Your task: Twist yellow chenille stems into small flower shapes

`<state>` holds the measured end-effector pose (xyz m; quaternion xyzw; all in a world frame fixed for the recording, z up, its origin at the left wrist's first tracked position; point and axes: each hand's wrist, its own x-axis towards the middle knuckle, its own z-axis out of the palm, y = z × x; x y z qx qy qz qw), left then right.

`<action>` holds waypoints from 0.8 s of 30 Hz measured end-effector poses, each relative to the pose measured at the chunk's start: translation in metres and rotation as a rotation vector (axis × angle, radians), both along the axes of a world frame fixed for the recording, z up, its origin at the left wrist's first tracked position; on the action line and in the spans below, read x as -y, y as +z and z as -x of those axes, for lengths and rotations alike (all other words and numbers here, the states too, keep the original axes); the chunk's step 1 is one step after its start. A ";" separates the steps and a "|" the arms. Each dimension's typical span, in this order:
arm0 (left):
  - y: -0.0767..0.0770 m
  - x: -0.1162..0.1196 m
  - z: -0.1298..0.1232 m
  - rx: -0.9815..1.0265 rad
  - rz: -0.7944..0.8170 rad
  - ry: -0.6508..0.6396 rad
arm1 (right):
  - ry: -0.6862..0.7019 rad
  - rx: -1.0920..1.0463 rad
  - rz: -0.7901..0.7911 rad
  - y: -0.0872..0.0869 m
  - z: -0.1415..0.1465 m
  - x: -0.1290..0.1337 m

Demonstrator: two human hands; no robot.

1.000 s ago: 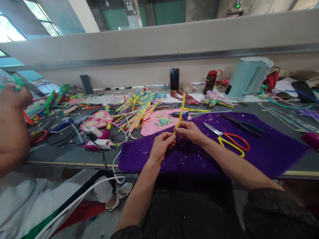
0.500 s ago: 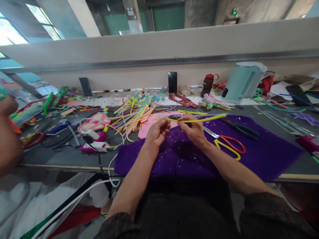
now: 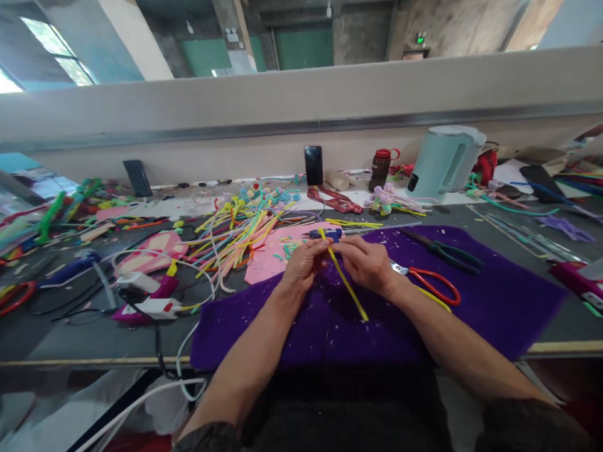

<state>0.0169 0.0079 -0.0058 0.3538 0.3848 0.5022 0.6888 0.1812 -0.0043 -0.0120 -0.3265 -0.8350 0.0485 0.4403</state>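
Note:
A thin yellow fuzzy stem [image 3: 347, 285] slants down toward me over the purple cloth [image 3: 235, 333], its upper end between my two hands. My left hand [image 3: 306, 260] pinches it near the top, fingers closed. Touching it from the right, my right hand [image 3: 365, 260] has its fingers bent and pressed together at the stem. Just behind the fingertips lies a blue-handled tool [image 3: 332, 234]. Red-handled scissors [image 3: 436, 282] lie right of my right hand, partly hidden by it, with a yellow handle [image 3: 433, 297] beside them. Dark pliers [image 3: 445, 250] rest farther right on the cloth.
Colourful stems [image 3: 240, 235] lie behind on the left, near a pink sheet [image 3: 266, 257]. Power strips [image 3: 146, 301] with white cables sit at the left. Along the back stand a phone [image 3: 313, 166], a brown bottle [image 3: 379, 171] and a mint kettle [image 3: 443, 162].
The yellow stem has swung from pointing right to slanting down toward me. The view has shifted to the right, and the other person's arm at the left has left it.

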 end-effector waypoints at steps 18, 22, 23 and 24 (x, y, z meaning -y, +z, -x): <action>-0.014 0.019 -0.015 -0.391 -0.139 -0.280 | 0.273 -0.725 1.146 -0.008 -0.019 -0.009; -0.015 0.020 -0.016 -0.411 -0.151 -0.261 | 0.277 -0.721 1.108 -0.007 -0.019 -0.007; -0.015 0.020 -0.016 -0.418 -0.154 -0.263 | 0.280 -0.709 1.087 -0.006 -0.019 -0.007; -0.015 0.021 -0.016 -0.425 -0.159 -0.268 | 0.281 -0.693 1.063 -0.006 -0.019 -0.007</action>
